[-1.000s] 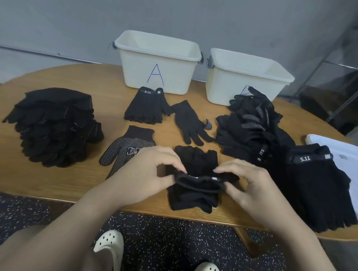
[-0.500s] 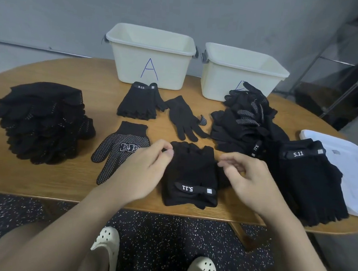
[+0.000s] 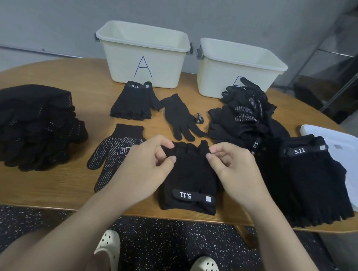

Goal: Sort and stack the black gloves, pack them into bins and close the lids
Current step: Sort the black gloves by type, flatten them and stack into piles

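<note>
A black fingerless glove (image 3: pixel 189 177) with a 5.11 strap lies flat near the table's front edge, cuff toward me. My left hand (image 3: pixel 145 164) pinches its far left finger end and my right hand (image 3: pixel 232 169) pinches its far right finger end. Beyond it lie a dotted glove (image 3: pixel 113 152), another fingerless 5.11 glove (image 3: pixel 132 104) and a plain full-finger glove (image 3: pixel 179 116). A tall stack of dotted gloves (image 3: pixel 33 125) sits at the left, a mixed heap (image 3: pixel 245 116) and a 5.11 stack (image 3: pixel 314 177) at the right. Bin A (image 3: pixel 144 52) and a second bin (image 3: pixel 237 66) stand open at the back.
A white lid (image 3: pixel 347 148) lies at the table's right edge, partly under the 5.11 stack. The wooden table (image 3: pixel 53 191) ends just in front of my hands. A grey wall runs behind the bins, and a metal rack stands at the far right.
The glove was held up by its cuff between both hands; it now lies flat on the table, and both hands have shifted to its far finger ends.
</note>
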`<control>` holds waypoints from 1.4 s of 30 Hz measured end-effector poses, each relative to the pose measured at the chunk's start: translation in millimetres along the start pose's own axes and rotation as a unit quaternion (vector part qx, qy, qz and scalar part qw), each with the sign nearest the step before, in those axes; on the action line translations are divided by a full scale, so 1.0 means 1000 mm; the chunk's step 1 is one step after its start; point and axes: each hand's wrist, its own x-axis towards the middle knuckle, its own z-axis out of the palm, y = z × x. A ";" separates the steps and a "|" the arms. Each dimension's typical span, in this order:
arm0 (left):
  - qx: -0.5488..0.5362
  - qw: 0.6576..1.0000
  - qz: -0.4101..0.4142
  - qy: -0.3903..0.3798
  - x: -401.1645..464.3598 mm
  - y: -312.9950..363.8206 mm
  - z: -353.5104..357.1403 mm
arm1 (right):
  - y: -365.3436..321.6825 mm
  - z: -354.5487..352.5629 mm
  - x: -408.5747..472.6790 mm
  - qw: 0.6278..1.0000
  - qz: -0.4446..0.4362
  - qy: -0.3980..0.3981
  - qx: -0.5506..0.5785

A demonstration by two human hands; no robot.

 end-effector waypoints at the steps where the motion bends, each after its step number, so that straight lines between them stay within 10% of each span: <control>1: -0.004 1.000 0.011 0.011 0.000 0.001 0.000 | -0.001 -0.002 0.001 1.000 -0.010 0.002 0.011; 18: 0.082 0.993 0.059 0.060 0.007 0.000 0.004 | 0.010 0.006 0.022 1.000 -0.006 -0.003 -0.007; 23: 0.144 0.979 0.127 -0.075 -0.004 0.017 0.009 | 0.003 0.003 -0.001 0.992 -0.089 0.033 -0.081; 33: 0.239 0.943 0.098 -0.210 -0.023 -0.003 0.018 | 0.012 0.015 -0.036 0.964 -0.089 -0.200 -0.153; 42: 0.277 0.932 0.121 -0.200 -0.024 -0.016 0.022 | 0.010 0.008 -0.050 0.935 -0.038 -0.218 -0.276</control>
